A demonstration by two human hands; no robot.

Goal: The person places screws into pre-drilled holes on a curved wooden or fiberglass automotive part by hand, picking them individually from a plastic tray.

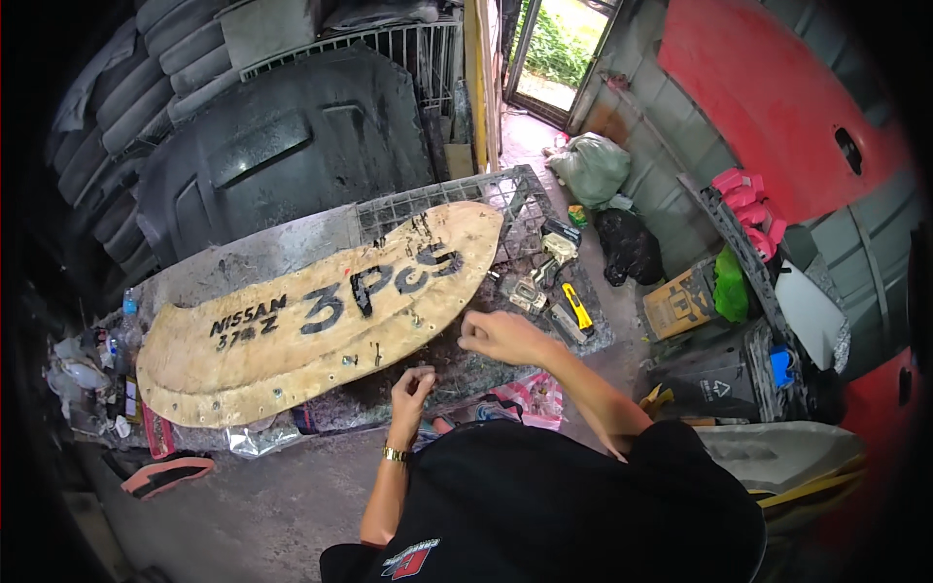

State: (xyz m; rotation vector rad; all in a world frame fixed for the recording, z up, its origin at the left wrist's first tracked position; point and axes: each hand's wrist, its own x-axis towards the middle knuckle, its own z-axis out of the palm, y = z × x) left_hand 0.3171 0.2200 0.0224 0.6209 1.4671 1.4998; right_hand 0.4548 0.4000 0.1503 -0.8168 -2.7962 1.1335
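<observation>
A long, pale tan moulded panel (262,364) with rounded ends lies across the workbench (292,238). Black hand-painted lettering covers its face, and small holes and metal fasteners dot its flange. My left hand (413,389), with a gold watch at the wrist, is just off the panel's near edge, fingers curled together. Near the panel's right end is my right hand (501,337), its fingers also closed and bent inward. Anything pinched in either hand is too small or hidden to make out. Right of my right hand lies a yellow utility knife (576,305).
Power tools (559,246) lie at the bench's right end, beside a metal grid (389,216). Behind stands a dark car bonnet (292,146). Bags (593,167) and a cardboard box (680,304) sit on the floor at right, below a red panel (768,87). A sandal (170,476) lies at left.
</observation>
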